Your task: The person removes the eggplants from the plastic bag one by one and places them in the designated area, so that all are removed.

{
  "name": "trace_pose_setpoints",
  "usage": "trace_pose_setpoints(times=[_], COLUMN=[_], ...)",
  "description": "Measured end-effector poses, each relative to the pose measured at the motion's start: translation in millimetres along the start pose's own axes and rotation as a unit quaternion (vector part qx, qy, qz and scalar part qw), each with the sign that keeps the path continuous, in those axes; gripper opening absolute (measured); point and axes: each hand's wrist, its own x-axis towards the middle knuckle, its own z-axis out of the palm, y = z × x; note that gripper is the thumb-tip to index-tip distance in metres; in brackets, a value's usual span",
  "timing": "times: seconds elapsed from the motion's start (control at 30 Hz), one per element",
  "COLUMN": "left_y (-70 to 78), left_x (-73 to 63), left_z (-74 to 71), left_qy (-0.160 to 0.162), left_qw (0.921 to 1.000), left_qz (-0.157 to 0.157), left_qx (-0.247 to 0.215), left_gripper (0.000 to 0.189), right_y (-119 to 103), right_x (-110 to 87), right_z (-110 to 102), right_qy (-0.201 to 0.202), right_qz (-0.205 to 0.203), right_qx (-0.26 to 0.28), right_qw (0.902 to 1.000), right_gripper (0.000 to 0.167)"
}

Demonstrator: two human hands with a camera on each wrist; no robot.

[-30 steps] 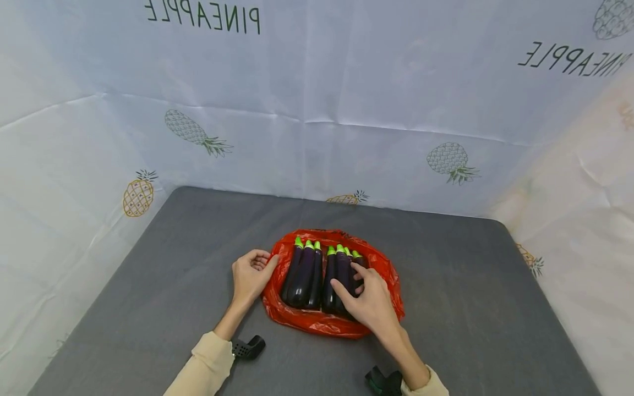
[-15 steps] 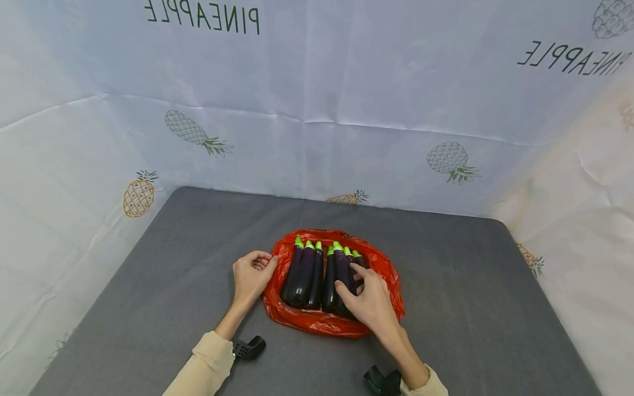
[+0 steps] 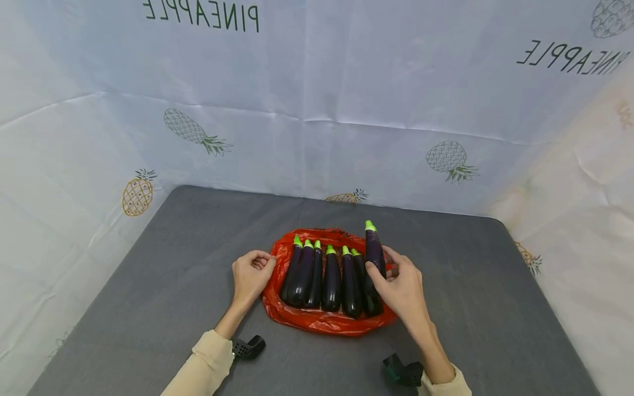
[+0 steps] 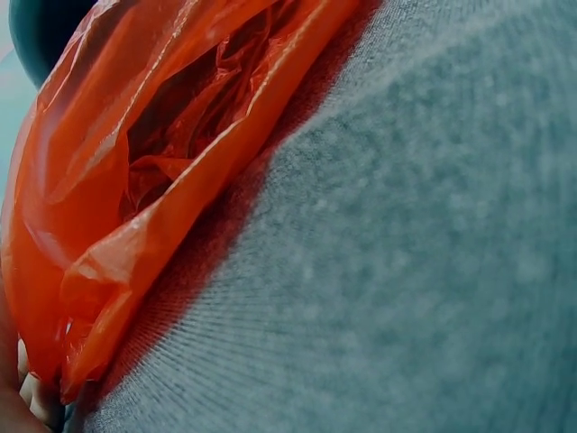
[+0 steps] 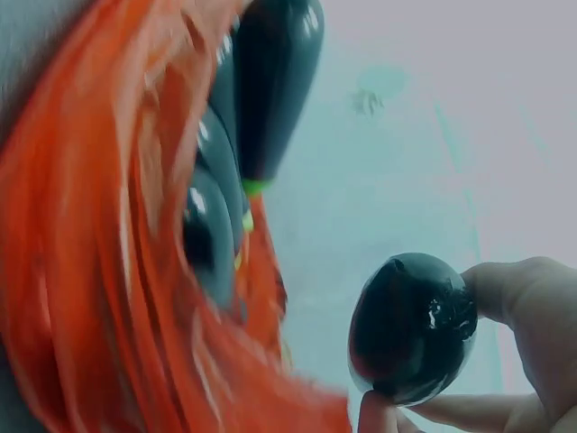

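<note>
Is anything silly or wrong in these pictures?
Yes, the word PINEAPPLE on the cloth behind the table reads backwards, like writing in a mirror. Nothing looks spilled, and I can see no damage on the eggplants in the red bag.

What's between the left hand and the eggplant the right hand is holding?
Six other eggplants, side by side in the red bag; the head view shows them, the last partly hidden behind the held eggplant.

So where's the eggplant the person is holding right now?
In the head view, the held eggplant is in the right hand, at the right end of the row of eggplants in the red bag.
</note>
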Motion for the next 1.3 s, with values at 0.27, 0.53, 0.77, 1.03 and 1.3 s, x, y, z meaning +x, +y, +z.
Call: trace_pose_setpoints(times=[0.27,0.53,0.77,1.03,1.3], left_y=[0.3,-0.3,-0.7,-2.1,-2.1], left_x=[0.3,0.8,0.6,0.9,0.8], left_z=[-0.1,0.8,0.9,1.1,1.4], left_qy=[0.000,-0.004,-0.003,-0.004,-0.005], left_qw=[1.0000,0.9999,0.9999,0.9999,0.9998], left_qz=[0.007,0.009,0.012,0.015,0.018], left_qx=[0.001,0.005,0.005,0.003,0.009], left_gripper=[0.011,0.011,0.011,0.011,0.011], right_y=[19,35,47,58,72], right_x=[7.7,12.5,14.6,17.4,20.7], right_z=[-18,-25,-28,-28,-27], right_qy=[0.041,0.062,0.049,0.049,0.051], right_qz=[0.004,0.018,0.041,0.056,0.060], right_qx=[-0.015,-0.027,-0.047,-0.059,-0.062], right_qw=[0.9990,0.9976,0.9969,0.9954,0.9949], right_gripper=[0.053,0.053,0.055,0.056,0.057])
